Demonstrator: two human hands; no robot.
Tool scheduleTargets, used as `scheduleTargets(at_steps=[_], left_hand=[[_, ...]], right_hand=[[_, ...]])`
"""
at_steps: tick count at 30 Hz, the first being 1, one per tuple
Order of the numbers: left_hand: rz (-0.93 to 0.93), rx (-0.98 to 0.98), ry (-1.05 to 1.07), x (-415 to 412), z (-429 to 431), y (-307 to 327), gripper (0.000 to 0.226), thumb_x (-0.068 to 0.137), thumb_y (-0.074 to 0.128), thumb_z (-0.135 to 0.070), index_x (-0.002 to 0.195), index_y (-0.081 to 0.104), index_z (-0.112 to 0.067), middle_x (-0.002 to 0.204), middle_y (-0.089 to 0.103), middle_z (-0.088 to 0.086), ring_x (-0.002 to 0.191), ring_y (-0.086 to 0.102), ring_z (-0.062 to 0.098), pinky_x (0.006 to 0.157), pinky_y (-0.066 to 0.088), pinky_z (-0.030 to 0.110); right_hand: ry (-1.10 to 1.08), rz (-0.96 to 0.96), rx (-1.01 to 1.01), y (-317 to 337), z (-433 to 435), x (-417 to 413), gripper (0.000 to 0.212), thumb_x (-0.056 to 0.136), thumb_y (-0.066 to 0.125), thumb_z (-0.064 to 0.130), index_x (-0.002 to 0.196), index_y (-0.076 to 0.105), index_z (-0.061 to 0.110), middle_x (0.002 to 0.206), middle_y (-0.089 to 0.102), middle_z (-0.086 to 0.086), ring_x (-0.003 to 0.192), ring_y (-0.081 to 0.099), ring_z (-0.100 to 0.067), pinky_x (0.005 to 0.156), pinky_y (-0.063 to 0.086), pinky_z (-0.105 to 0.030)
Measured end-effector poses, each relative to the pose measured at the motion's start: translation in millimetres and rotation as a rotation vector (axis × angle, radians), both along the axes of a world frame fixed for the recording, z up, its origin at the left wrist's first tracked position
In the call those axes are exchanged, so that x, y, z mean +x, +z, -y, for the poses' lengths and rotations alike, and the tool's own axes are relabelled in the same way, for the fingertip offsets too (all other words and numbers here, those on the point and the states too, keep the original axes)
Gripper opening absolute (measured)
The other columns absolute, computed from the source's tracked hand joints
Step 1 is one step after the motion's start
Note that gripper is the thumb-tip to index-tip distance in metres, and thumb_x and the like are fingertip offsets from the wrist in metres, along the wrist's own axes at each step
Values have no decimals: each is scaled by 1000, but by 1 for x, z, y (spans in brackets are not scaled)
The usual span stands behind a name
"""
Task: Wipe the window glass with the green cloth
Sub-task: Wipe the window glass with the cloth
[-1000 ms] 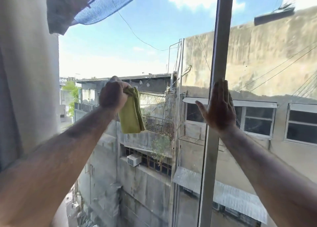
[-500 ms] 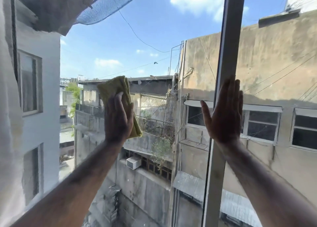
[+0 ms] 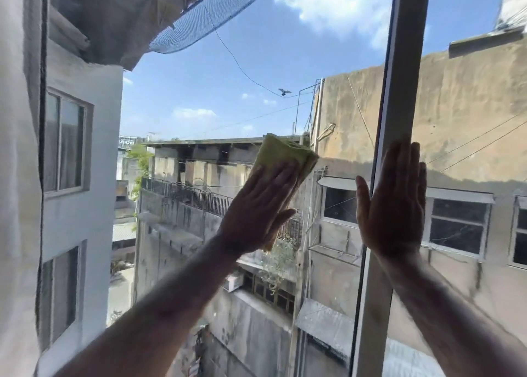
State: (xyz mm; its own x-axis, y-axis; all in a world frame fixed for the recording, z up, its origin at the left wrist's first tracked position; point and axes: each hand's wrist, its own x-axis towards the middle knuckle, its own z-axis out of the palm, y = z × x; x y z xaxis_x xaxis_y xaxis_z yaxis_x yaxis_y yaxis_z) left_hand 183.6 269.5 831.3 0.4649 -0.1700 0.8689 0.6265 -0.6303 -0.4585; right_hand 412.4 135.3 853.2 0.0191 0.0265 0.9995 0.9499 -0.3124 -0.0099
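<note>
Shift since earlier: since half a second ago the left hand [image 3: 258, 208] has carried the green cloth [image 3: 285, 159] rightward across the pane, from over the railed balcony toward the window frame [image 3: 399, 114]; the right hand [image 3: 395, 202] has kept its place on that frame
Left hand: open and flat, fingers together, palm pressing the cloth against the window glass [image 3: 199, 97]; it pins the cloth by pressure and is not closed around it
Green cloth: a folded pad trapped between palm and glass; its upper folded edge sticks out beyond the fingertips, up and to the right, and a small corner shows below the heel of the hand
Handling, as a judgement: soft, light and limp, so it likely needs a spread palm over its middle to keep the folds from bunching or slipping out; it should slide readily on smooth glass
Window glass: a clear pane directly under the cloth, reaching well left of the hand and above it; hard, smooth and breakable, so even pressure seems wiser than a shove
Window frame: pale upright bar just right of the cloth's leading edge
Right hand: open, flat against the frame, holding nothing, apparently bracing
</note>
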Motion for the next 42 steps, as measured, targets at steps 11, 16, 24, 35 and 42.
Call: scheduleTargets(at_steps=[11,16,24,35,42], left_hand=[[332,-160,10,23,13,6,67,110,37,-44,163,25,-5,174,25,12,164,19,27,133,19,55],[-4,43,84,-28,-9,-10,61,110,45,-38,162,33,-8,172,31,11,162,26,28,128,28,60],[305,-151,76,39,25,29,67,111,31,-47,164,22,-6,175,22,12,164,17,28,132,18,57],[439,-183,70,51,25,35,69,111,32,-49,164,23,-5,175,21,13,164,16,28,134,14,53],[140,18,128,9,2,29,64,111,37,-41,163,26,-5,173,26,14,163,20,29,130,24,57]], right_hand=[[34,6,53,-2,-1,-1,63,115,34,26,169,12,2,178,12,-18,167,11,-32,137,13,-47],[45,-12,53,-2,-3,-6,61,113,37,17,168,15,2,179,12,-16,167,11,-30,137,13,-45],[44,-25,51,-1,4,-6,58,114,31,19,168,18,0,178,14,-18,167,13,-31,137,15,-47],[49,-51,1,3,10,-9,71,114,32,45,166,22,-1,177,18,-19,166,16,-34,136,18,-50],[65,-57,20,3,11,-10,64,115,31,36,167,21,0,177,17,-18,166,15,-32,135,19,-49]])
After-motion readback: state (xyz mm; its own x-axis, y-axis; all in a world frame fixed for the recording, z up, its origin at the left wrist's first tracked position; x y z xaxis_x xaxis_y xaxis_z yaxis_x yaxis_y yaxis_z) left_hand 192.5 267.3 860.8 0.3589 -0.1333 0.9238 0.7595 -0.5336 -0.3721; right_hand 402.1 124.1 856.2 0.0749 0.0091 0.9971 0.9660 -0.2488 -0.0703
